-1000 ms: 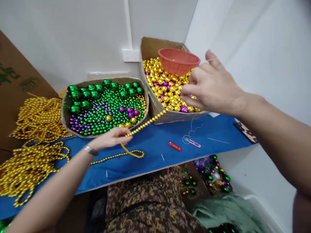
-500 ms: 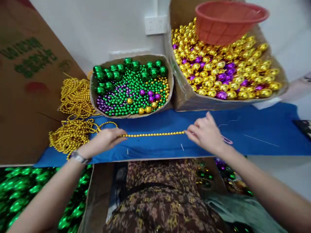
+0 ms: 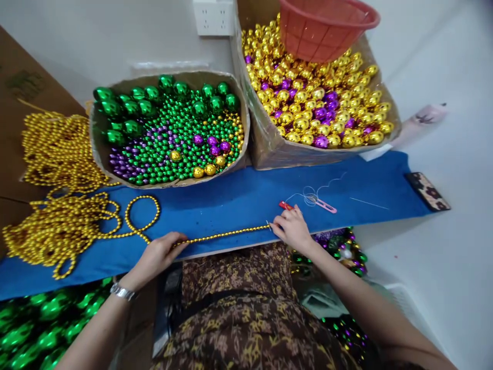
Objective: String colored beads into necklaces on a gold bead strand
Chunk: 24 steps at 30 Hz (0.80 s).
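Observation:
A strand of gold beads (image 3: 227,234) is stretched between my hands, low along the front edge of the blue cloth (image 3: 215,205). My left hand (image 3: 164,254) pinches it, and the strand runs on behind that hand through a loop to a heap of gold bead strands (image 3: 57,226). My right hand (image 3: 292,228) pinches the other end, where a short white bit (image 3: 268,225) sticks out by the fingertips. Just beyond the right hand lie a small red object (image 3: 285,205), partly hidden, and a pink tool (image 3: 325,205) with loose clear thread around it.
A carton of green, purple and gold beads (image 3: 169,184) stands at the back. To its right, a taller carton (image 3: 269,154) holds gold and purple beads with a red basket (image 3: 327,31) on top. A flower-patterned phone case (image 3: 427,191) lies at the right end.
The view has shifted to the right. My hands have brought the taut gold strand closer to the front edge. The red object and pink tool now show beyond my right hand.

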Each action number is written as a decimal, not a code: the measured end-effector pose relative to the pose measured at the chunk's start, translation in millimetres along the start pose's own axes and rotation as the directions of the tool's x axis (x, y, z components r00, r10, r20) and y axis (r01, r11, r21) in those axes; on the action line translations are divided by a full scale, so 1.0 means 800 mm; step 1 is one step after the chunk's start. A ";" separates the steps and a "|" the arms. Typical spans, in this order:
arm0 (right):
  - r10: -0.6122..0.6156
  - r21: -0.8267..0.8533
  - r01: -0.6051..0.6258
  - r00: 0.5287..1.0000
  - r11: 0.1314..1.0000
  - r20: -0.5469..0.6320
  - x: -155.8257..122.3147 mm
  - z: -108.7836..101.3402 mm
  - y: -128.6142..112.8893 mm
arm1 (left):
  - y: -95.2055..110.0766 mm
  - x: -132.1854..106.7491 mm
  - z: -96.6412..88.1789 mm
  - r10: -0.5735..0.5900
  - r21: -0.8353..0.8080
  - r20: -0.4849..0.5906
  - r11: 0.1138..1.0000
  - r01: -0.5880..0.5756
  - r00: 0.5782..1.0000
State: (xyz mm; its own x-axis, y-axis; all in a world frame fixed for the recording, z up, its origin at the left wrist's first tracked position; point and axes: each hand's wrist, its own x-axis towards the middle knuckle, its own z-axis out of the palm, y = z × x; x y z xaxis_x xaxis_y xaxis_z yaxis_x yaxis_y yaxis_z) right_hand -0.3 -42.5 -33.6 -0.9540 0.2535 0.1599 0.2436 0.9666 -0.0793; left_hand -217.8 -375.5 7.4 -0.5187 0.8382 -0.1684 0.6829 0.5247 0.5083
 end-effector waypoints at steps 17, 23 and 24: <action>-0.027 0.020 0.026 0.998 0.999 0.053 -0.006 0.015 0.013 | -0.027 -0.012 0.002 0.002 -0.049 0.002 0.999 -0.002 1.000; -0.093 0.026 0.093 0.995 0.995 0.023 -0.005 0.022 0.018 | -0.027 -0.013 0.001 -0.002 -0.053 0.009 0.999 0.003 1.000; -0.097 0.022 0.096 0.995 0.995 0.019 -0.005 0.022 0.017 | -0.027 -0.014 0.000 0.003 -0.049 0.011 0.999 -0.002 1.000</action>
State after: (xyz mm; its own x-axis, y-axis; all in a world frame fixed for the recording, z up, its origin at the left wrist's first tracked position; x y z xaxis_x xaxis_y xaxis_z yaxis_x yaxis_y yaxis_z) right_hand 3.7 -30.7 -52.2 -0.9762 0.1581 0.1481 0.1467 0.9855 -0.0849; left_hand -226.5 -396.2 -1.9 -0.5108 0.8414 -0.1766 0.6580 0.5148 0.5496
